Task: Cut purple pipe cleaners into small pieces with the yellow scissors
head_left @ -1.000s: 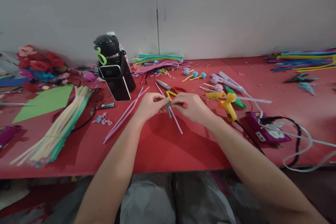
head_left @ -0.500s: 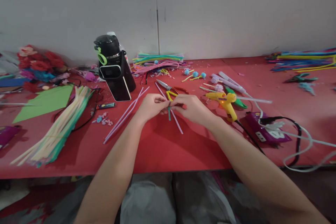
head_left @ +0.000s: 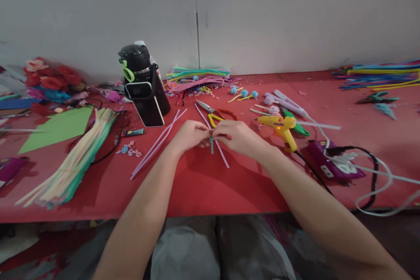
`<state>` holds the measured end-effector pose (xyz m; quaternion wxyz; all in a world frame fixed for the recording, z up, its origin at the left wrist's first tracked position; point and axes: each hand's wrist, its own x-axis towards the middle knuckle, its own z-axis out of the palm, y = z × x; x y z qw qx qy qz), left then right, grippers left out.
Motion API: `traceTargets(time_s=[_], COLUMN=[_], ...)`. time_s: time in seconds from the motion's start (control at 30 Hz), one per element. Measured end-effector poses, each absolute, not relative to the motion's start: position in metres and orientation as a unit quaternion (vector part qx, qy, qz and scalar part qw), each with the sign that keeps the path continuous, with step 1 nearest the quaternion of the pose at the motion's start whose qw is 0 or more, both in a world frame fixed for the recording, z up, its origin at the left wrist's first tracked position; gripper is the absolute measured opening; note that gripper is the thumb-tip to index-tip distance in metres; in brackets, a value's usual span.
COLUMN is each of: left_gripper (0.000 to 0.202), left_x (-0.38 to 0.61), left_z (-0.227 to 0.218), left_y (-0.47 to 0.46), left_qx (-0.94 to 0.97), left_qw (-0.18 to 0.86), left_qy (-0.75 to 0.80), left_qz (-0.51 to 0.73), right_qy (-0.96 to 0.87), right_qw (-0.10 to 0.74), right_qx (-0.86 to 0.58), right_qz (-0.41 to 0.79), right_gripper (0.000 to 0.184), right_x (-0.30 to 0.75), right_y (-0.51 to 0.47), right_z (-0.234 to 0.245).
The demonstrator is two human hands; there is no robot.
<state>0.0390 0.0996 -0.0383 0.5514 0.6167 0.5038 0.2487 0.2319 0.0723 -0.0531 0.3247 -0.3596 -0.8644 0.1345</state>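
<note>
My left hand and my right hand meet fingertip to fingertip above the red table. Both pinch a short green pipe cleaner, whose lower end hangs down between them; its upper part is hidden by my fingers. Beneath my right hand, a lilac pipe cleaner lies slantwise on the table. More lilac pipe cleaners rest left of my left hand. Just beyond my fingers lie scissors with yellow and red handles, blades pointing away to the left.
A yellow glue gun lies at right, its cord running near a purple power strip. A black bottle with a phone against it stands back left. Cream and green pipe cleaners spread at left; small blue pompoms lie behind.
My hands have shifted very slightly downward, still pinching the green pipe cleaner. The view has moved a little; objects on the table stay in place.
</note>
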Motion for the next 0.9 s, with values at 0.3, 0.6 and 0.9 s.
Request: traceTargets(time_s=[0.3,0.6,0.9], left_gripper=[0.008,0.013,0.018], left_x=[0.039,0.033,0.029], left_z=[-0.036,-0.036,-0.033], left_y=[0.102,0.107,0.107], left_qx=[0.583,0.58,0.63], left_qw=[0.588,0.572,0.567], left_qy=[0.496,0.444,0.4], left_qz=[0.261,0.374,0.348], right_qy=[-0.859,-0.736,-0.629], right_qw=[0.334,0.4,0.411], right_qx=[-0.357,-0.454,-0.456], right_qz=[0.15,0.305,0.478], right_gripper=[0.023,0.02,0.028], right_x=[0.23,0.23,0.23], right_y=[0.07,0.076,0.077], right_z=[-0.05,-0.055,-0.054])
